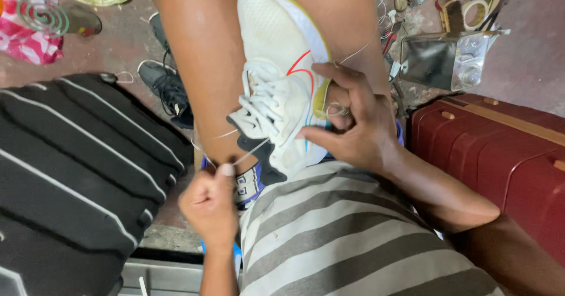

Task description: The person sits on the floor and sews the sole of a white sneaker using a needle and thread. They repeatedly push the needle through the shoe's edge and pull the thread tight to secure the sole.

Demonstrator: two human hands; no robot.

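The left hand (210,203) is clenched in a fist low between the knees, while the right hand (353,122) curls inward, fingers bent, forearm angled across.

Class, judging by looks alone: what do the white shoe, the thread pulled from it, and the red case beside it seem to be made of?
White shoe: seemingly a knit mesh upper, matt; a fine dotted weave shows.
Thread: thin pale cord, taut from the left hand; fibre unclear.
Red case: likely hard plastic, smooth with moulded ridges and a slight sheen.
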